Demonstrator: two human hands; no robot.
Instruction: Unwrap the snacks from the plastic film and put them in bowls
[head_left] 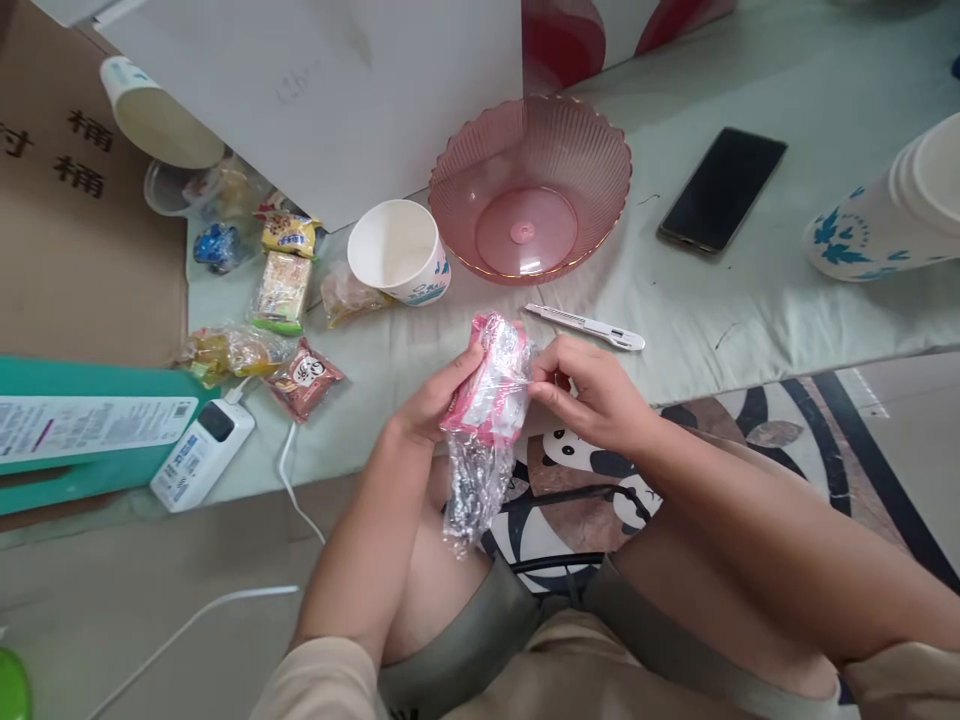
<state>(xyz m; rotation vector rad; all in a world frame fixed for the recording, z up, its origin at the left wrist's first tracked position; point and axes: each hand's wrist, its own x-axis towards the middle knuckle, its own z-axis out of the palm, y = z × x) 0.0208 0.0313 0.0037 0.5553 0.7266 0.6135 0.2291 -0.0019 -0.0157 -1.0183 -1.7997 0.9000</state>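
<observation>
A pink-and-white packet (pixel 495 385) in crinkled clear plastic is between my hands, just past the table's front edge. My left hand (pixel 439 395) is wrapped round its left side. At its right side my right hand (pixel 581 385) pinches a bit of the clear plastic wrap (pixel 480 490), which also hangs loose below the packet. What is inside the packet cannot be made out. Behind my right hand lies a white utility knife (pixel 589 326). A pink ribbed bowl (pixel 600 190) and a paper cup (pixel 427 285) stand just beyond.
Several wrapped snacks (pixel 283 285) lie at the left, by a white power bank (pixel 202 455) with a cable (pixel 285 460). A phone (pixel 724 190) and stacked paper cups (pixel 847 225) are at the right. Cardboard (pixel 90 260) and a white box (pixel 300 90) stand behind.
</observation>
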